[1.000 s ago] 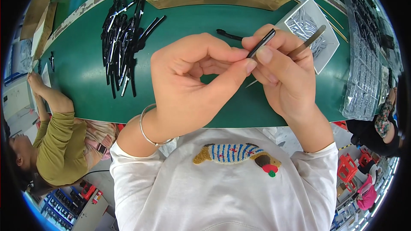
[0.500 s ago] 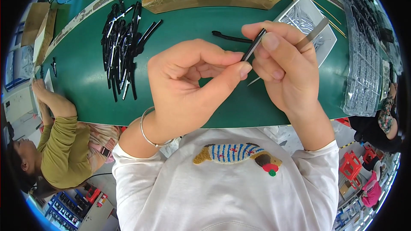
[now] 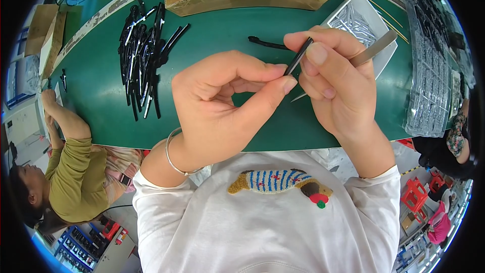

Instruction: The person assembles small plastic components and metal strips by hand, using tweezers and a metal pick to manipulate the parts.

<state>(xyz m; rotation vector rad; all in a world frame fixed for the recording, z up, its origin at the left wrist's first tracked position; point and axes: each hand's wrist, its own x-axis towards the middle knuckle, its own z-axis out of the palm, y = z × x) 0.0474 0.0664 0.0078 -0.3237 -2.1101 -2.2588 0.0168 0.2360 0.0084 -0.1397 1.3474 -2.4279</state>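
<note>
A slim black strip-shaped part (image 3: 299, 56) is held slanting upward over the table. My left hand (image 3: 222, 91) pinches its lower end between thumb and forefinger. At the upper end, the thumb and forefinger of my right hand (image 3: 337, 73) close on the same part. Metal tweezers (image 3: 374, 49) lie through my right hand, their wide end out past the knuckles and their pointed tip below the fingers. Just behind the hands, another black part (image 3: 265, 43) rests on the green table (image 3: 212, 35); its right end is hidden.
To the left lies a heap of black parts (image 3: 144, 60). A cardboard box (image 3: 247, 4) of white strips stands at the back. Beside it are a white tray (image 3: 386, 58) of silvery pieces and clear plastic trays (image 3: 429, 91). A co-worker (image 3: 76, 172) sits at the left.
The black part has rolled a little, so its pale edge no longer shows. The tweezers' wide end has tipped slightly lower and outward. Both hands stay nearly in place.
</note>
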